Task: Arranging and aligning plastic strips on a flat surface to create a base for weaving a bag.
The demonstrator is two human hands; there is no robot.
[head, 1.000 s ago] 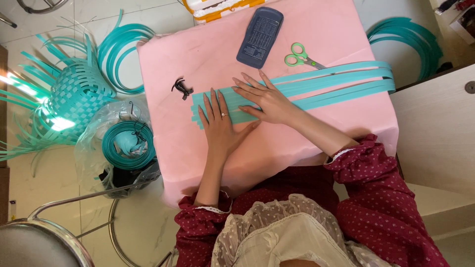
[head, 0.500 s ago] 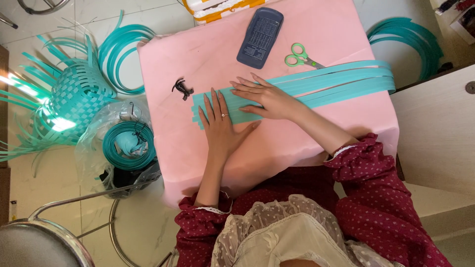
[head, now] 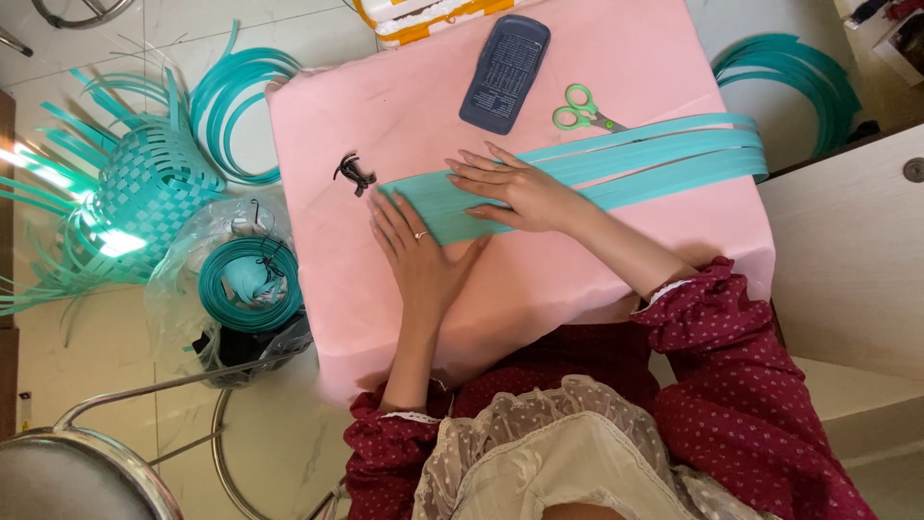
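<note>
A pink-covered bench (head: 616, 58) carries a bundle of teal strips (head: 664, 159) lying across its middle and reaching its right edge. The right hand (head: 520, 188) and left hand (head: 423, 260) rest flat on the bundle's left end, fingers spread, gripping nothing. At the far edge lie a dark calculator (head: 504, 72), green scissors (head: 580, 108) and, leftward, a black clip (head: 354, 174).

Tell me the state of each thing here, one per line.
Teal strips: laid flat side by side on the pink table.
Left hand: flat, open, on strip ends.
Right hand: flat, pressing strips.
Scissors: closed, lying untouched.
Woven basket: unfinished, strips sticking out.
Strip coil: wound up.
</note>
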